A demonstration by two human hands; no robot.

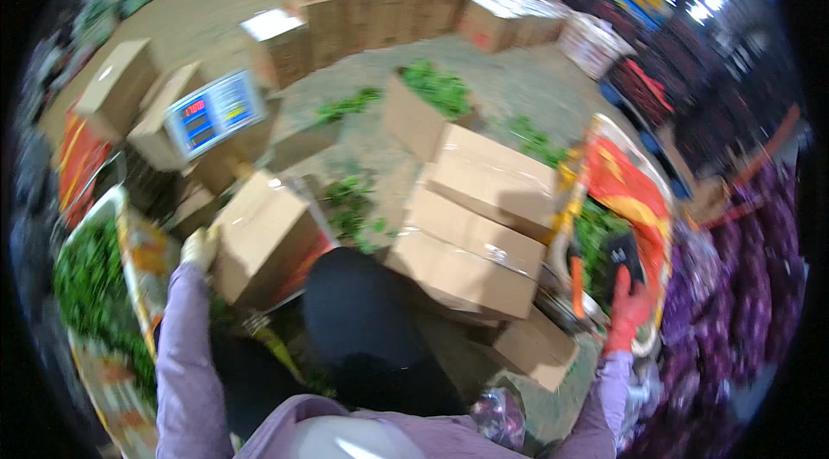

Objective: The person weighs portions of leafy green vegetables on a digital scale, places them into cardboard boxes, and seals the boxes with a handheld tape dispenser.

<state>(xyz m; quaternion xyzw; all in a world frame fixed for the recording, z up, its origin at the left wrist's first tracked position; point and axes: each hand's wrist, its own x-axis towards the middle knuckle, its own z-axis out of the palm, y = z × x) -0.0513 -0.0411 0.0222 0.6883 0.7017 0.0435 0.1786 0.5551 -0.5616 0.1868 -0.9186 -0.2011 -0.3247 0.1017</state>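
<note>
My left hand (200,248), in a pale glove, is at the left edge of a taped cardboard box (262,232); blur hides whether its fingers grip it. This box rests just in front of a digital scale's display (215,113). On the right, my right hand (629,311) in a red glove holds a small black object (624,253) with a white mark, above leafy greens (592,232) in a lined basket (666,200). An orange-handled tool (576,287) leans inside the basket's near rim. Between my hands lie two closed cardboard boxes (476,248), side by side and sealed with clear tape.
An open carton of greens (435,91) stands beyond the closed boxes. Loose greens (350,200) litter the floor. At far left is a basket of greens (90,284). Purple bagged produce (732,284) is piled on the right. A row of cartons (382,18) lines the back.
</note>
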